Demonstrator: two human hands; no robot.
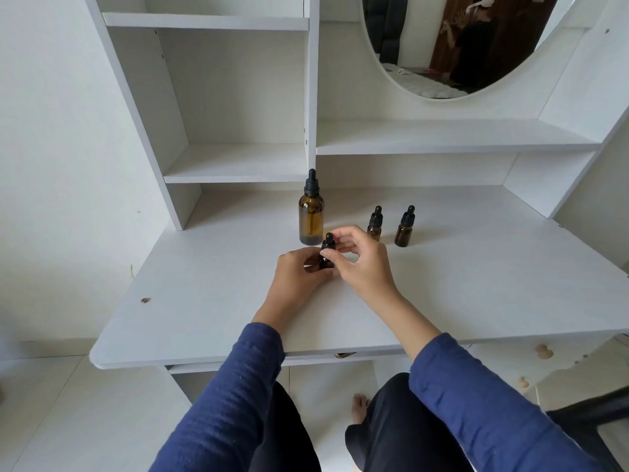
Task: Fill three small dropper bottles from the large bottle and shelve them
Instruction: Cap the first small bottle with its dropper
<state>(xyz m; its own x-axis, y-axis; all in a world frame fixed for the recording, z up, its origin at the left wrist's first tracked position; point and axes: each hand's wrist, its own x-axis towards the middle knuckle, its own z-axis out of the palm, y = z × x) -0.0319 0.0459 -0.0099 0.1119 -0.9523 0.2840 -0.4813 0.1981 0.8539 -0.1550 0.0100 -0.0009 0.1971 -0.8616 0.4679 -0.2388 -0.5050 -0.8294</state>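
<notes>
We are gripping a small bottle (328, 242) with our left hand (299, 269), fingers curling round its body, while our right hand (360, 264) is pinching its black cap. It is sitting just before the large bottle (311, 218) on the desk (204, 301), two more small bottles (375, 225) standing to the right.

- The large bottle (311, 221): smooth, glossy amber glass; its dropper cap (311, 186) is matt black, plastic or rubber by its look.
- The nearest small bottle (327, 264), just in front of the large bottle: dark glass, matt black cap.
- The middle small bottle (374, 232) and the right small bottle (404, 235), right of the large bottle: the same glossy amber glass.
- The desk top (204, 294) under it: matt white board, faint grain.
- The mirror (459, 46), up and right of it: glossy glass.
- The sleeves (238, 386), in front of it: matt blue knit cloth.
</notes>
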